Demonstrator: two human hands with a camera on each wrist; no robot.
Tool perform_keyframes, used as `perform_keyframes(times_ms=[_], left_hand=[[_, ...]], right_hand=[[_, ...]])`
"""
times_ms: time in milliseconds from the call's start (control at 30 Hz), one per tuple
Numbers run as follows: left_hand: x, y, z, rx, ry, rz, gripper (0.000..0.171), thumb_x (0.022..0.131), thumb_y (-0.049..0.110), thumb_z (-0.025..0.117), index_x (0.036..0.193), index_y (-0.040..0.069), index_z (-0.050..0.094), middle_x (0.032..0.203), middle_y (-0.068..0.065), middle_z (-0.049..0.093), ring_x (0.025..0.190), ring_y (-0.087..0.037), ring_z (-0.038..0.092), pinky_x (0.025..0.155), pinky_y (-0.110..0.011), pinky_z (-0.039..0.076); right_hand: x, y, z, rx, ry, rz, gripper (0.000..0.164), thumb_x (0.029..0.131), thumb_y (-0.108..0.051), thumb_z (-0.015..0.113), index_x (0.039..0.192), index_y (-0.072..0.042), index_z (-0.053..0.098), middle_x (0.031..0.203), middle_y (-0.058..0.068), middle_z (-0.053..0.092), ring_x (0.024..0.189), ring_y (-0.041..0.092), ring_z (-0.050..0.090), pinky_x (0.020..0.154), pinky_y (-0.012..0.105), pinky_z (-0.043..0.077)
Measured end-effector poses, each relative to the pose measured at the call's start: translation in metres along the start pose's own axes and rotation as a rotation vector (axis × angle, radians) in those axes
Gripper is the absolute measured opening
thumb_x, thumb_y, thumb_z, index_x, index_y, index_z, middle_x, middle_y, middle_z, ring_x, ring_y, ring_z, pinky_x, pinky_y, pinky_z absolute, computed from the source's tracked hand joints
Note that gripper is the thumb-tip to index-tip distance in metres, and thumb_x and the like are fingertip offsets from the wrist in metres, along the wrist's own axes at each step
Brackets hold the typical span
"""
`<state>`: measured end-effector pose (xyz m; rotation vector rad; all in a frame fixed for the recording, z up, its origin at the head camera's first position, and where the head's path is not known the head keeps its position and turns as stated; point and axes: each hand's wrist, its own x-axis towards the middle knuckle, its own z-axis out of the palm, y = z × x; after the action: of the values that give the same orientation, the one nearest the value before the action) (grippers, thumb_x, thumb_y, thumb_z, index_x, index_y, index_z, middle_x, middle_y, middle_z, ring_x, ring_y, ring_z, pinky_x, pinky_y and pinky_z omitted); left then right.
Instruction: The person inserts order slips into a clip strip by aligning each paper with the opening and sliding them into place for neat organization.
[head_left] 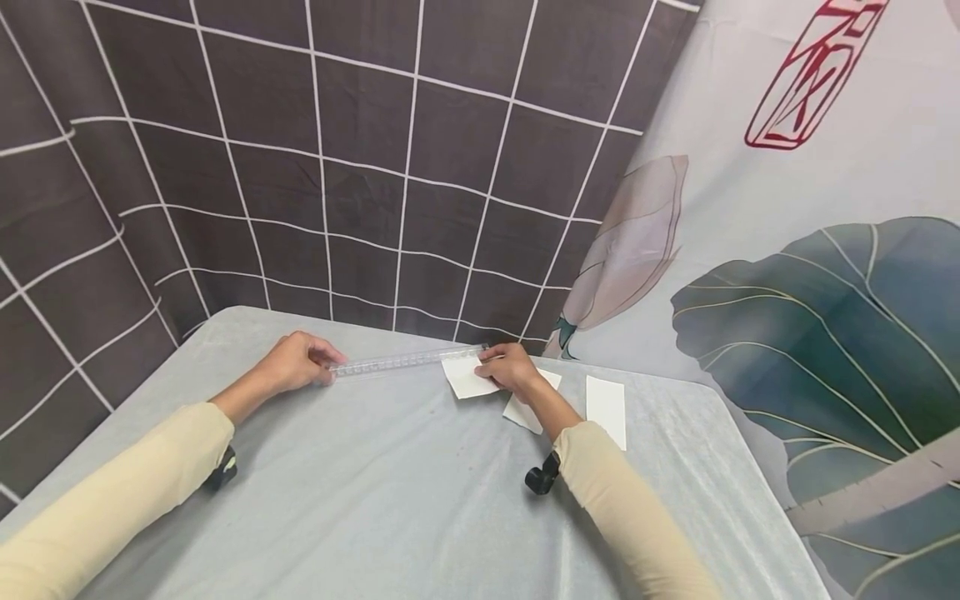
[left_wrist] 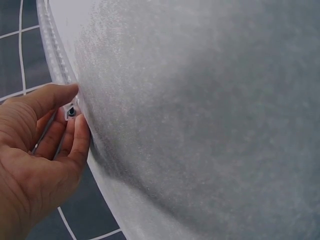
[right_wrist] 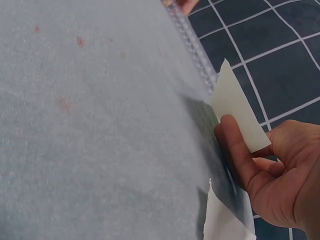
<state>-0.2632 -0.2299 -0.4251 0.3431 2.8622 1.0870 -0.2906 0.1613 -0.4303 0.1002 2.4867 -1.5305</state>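
Note:
Near the far edge of the table lies a long clear plastic strip (head_left: 397, 362) with a row of repeating marks. My left hand (head_left: 300, 364) pinches its left end; a small dark spot shows at that end in the left wrist view. At the other end, my right hand (head_left: 513, 368) pinches a white piece of paper (head_left: 467, 379) between thumb and fingers, and this paper (right_wrist: 237, 110) tilts up off the cloth in the right wrist view. Whether the right fingers also touch the strip cannot be told. A second white paper piece (head_left: 525, 414) lies partly under the right wrist.
To the right, a third white paper piece (head_left: 606, 408) lies flat on the pale grey cloth (head_left: 375, 492) covering the table. A dark curtain with white grid lines (head_left: 360, 208) hangs behind the table. A printed curtain with leaves (head_left: 795, 333) hangs at the right.

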Motion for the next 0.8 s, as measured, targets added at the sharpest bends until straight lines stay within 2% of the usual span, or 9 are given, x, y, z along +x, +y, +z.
perform_keyframes(times_ms=[633,800], left_hand=[[-0.001,0.0,0.001,-0.008,-0.004,0.002,0.035,0.08,-0.002,0.088,0.115,-0.001,0.086,0.109,-0.022,0.085,0.092,-0.02,0.07,0.082,-0.033,0.052],[-0.001,0.001,-0.001,-0.003,-0.004,-0.004,0.035,0.08,-0.001,0.088,0.115,0.0,0.086,0.11,-0.021,0.086,0.095,-0.025,0.074,0.083,-0.033,0.052]], right_hand=[[-0.003,-0.004,0.014,-0.02,-0.012,-0.029,0.04,0.093,-0.001,0.078,0.132,0.007,0.077,0.123,0.025,0.078,0.081,0.012,0.063,0.068,0.021,0.052],[-0.002,-0.005,0.017,-0.02,-0.035,-0.044,0.039,0.093,-0.002,0.078,0.131,0.007,0.077,0.114,0.02,0.079,0.082,0.013,0.065,0.071,0.023,0.054]])
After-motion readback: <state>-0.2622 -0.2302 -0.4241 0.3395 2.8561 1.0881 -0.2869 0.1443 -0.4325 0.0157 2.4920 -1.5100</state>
